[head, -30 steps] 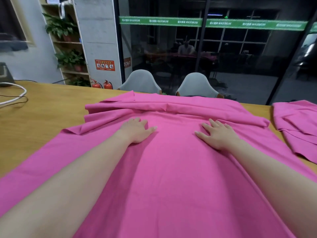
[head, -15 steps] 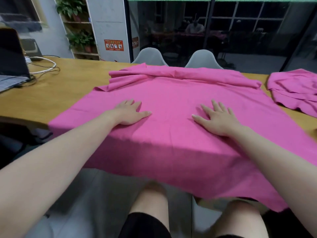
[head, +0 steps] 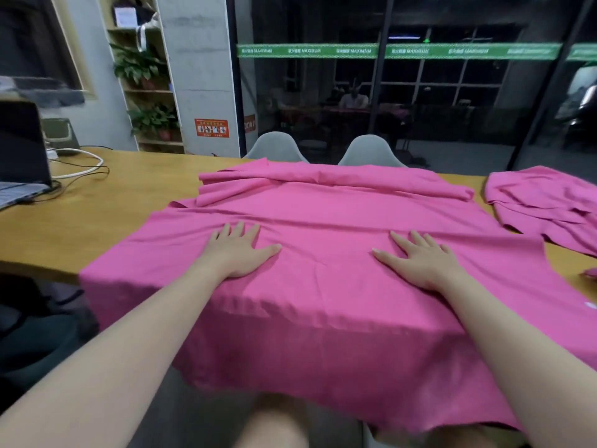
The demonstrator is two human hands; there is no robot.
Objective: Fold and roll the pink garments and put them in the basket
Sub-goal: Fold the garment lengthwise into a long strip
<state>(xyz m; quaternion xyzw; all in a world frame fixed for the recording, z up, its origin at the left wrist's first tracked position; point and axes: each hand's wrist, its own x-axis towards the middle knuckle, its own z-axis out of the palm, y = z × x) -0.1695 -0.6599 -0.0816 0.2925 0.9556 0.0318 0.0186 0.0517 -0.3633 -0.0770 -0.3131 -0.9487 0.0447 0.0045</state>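
A large pink garment point(head: 326, 218) lies spread over the wooden table point(head: 80, 221), its near part hanging over the front edge toward my knees. Its far edge is bunched into a long fold. My left hand point(head: 237, 252) presses flat on the cloth left of centre, fingers straight. My right hand point(head: 420, 257) lies flat on the cloth right of centre, fingers spread. A second pink garment point(head: 549, 202) lies crumpled at the table's right end. No basket is in view.
A laptop point(head: 19, 163) and cables point(head: 80, 166) sit at the table's left end. Two grey chairs point(head: 368, 151) stand behind the far edge, before a glass wall. Shelves with plants point(head: 142, 92) are at the back left.
Both hands have slid back toward me over the cloth, then stayed flat on it. The view pulled back, and the garment's hanging front and my knees came into sight.
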